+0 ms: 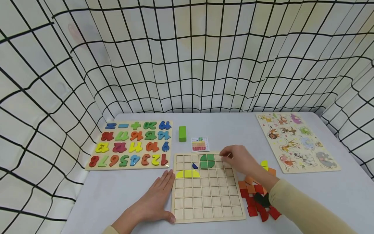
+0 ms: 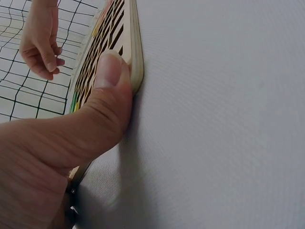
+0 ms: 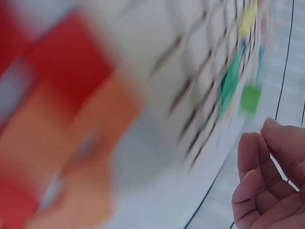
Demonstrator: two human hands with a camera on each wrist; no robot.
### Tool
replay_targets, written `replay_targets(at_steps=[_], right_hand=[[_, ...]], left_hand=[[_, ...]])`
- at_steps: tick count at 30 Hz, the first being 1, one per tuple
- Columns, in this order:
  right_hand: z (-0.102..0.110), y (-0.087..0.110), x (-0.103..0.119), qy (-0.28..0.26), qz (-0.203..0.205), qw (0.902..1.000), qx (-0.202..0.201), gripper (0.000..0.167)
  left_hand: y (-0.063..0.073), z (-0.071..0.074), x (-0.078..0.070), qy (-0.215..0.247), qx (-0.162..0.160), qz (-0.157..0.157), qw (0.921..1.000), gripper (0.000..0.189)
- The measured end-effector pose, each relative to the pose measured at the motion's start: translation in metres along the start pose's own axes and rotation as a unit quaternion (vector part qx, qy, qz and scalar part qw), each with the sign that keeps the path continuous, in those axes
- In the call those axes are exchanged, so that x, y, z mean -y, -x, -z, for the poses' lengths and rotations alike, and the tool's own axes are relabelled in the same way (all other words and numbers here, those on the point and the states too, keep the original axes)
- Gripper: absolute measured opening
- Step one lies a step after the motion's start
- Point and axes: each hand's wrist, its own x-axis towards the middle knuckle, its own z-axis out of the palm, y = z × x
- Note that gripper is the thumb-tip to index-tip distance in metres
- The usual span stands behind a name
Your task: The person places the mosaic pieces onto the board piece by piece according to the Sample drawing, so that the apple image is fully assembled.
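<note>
A square wooden grid board (image 1: 204,197) lies in front of me. Fingers straight, my left hand (image 1: 155,198) rests along its left edge; in the left wrist view the thumb (image 2: 107,76) presses on the board's corner. Yellow rounded pieces (image 1: 188,174), a small blue half-round piece (image 1: 195,166) and green pieces (image 1: 207,161) lie on the grid. Over the board's far right corner hovers my right hand (image 1: 236,159), fingers loosely curled. In the right wrist view its thumb and fingertips (image 3: 249,143) are close together, with no piece showing between them.
Red and orange pieces (image 1: 252,201), with some yellow and dark green ones, are piled right of the board. Behind it are a picture card (image 1: 200,144) and a green block (image 1: 182,134). A number puzzle (image 1: 131,143) lies left, an animal puzzle (image 1: 298,143) right. Black netting (image 1: 191,58) surrounds the table.
</note>
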Motion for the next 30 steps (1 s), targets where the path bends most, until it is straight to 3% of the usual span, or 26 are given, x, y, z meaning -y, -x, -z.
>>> replay_targets(at_steps=[6, 11, 15, 24, 30], right_hand=[[0.043, 0.02, -0.078, 0.099, -0.039, 0.9941, -0.023, 0.014], [0.061, 0.037, -0.114, 0.085, -0.076, 0.9928, 0.036, 0.016], [0.064, 0.041, -0.124, 0.07, -0.08, 0.9919, 0.069, 0.019], [0.061, 0.039, -0.123, 0.092, -0.05, 0.9916, 0.075, 0.013], [0.054, 0.034, -0.114, 0.099, -0.038, 0.9937, 0.039, 0.013]], left_hand=[[0.001, 0.002, -0.003, -0.004, 0.004, 0.005, 1.0, 0.136], [0.002, 0.003, -0.004, -0.003, 0.001, 0.002, 1.0, 0.137], [0.002, 0.002, -0.003, -0.004, 0.0, -0.001, 1.0, 0.137], [0.0, 0.0, -0.002, -0.004, -0.001, 0.003, 1.0, 0.136], [0.0, 0.0, -0.002, -0.007, 0.003, 0.006, 1.0, 0.135]])
